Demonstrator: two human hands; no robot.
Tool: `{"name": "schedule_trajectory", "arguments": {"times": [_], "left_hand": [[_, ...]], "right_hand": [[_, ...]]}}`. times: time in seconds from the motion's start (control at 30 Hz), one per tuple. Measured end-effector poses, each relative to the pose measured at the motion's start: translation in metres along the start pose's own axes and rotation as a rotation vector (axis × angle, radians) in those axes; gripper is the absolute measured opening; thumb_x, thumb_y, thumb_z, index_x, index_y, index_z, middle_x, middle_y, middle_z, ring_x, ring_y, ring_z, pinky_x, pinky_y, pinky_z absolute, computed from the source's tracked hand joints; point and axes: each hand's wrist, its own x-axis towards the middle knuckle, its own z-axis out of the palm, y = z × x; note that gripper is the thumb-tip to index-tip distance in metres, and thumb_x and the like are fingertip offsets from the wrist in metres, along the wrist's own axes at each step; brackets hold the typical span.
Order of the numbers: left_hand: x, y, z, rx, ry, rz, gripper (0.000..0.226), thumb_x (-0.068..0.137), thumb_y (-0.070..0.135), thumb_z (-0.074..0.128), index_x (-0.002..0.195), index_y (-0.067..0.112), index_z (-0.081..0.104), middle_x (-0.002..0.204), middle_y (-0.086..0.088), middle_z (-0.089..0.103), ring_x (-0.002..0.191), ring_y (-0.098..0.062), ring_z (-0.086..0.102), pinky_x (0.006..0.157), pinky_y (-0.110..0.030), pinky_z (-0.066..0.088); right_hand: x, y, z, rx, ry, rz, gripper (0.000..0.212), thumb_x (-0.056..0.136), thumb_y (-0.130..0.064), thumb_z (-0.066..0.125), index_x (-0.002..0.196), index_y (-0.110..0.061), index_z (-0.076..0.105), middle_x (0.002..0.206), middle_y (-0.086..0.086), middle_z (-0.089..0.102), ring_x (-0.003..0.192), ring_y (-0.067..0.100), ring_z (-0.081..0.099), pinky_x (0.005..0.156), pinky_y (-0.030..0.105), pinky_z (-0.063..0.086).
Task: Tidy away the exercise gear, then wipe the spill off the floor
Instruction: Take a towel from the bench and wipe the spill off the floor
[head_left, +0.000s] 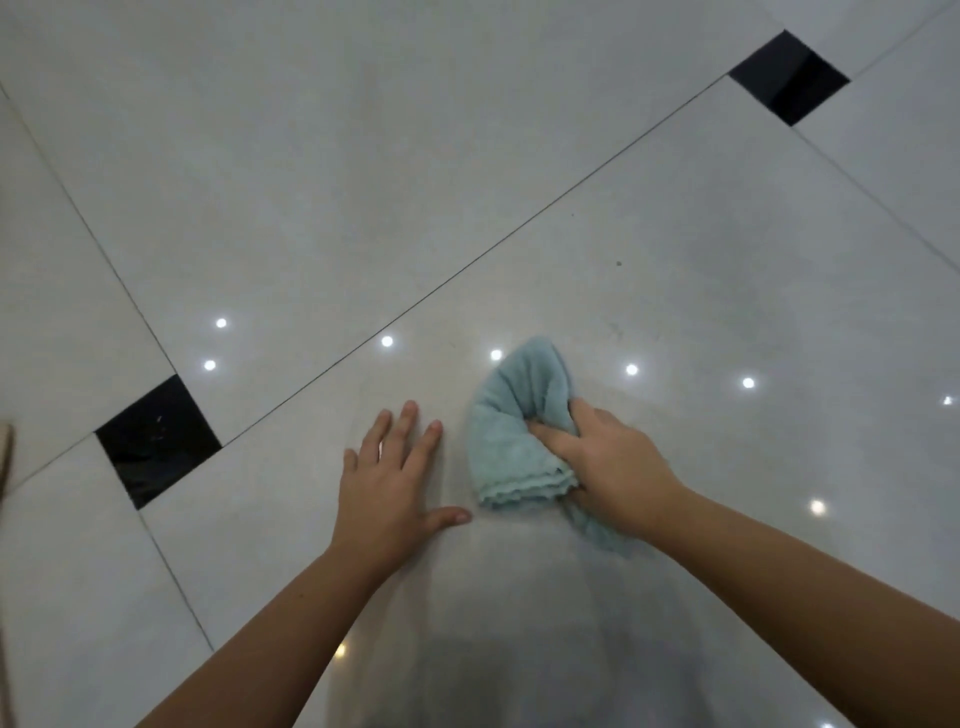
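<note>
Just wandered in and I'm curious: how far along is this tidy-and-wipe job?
No exercise gear shows here, so tidying looks done, though off-camera I cannot tell. In hand: the right hand grips a crumpled light-blue terry cloth against the glossy pale tiled floor, the left hand pressed flat beside it. Left: finishing the wipe; no spill is plainly visible.

Dim, soft picture — ceiling lamps glint on the glossy floor (467, 156); edges bend.
</note>
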Motion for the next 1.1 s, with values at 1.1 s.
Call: {"name": "schedule_trajectory", "arguments": {"times": [1.1], "left_hand": [[-0.034, -0.058, 0.016, -0.111, 0.157, -0.051, 0.101, 0.056, 0.068, 0.067, 0.136, 0.015, 0.037, 0.146, -0.015, 0.040, 0.135, -0.031, 0.033, 0.094, -0.059, 0.042]], "right_hand": [[0.070, -0.018, -0.010, 0.165, 0.228, 0.333, 0.051, 0.087, -0.034, 0.053, 0.136, -0.027, 0.042, 0.134, 0.016, 0.044, 0.107, 0.038, 0.056, 0.084, 0.038, 0.046]]}}
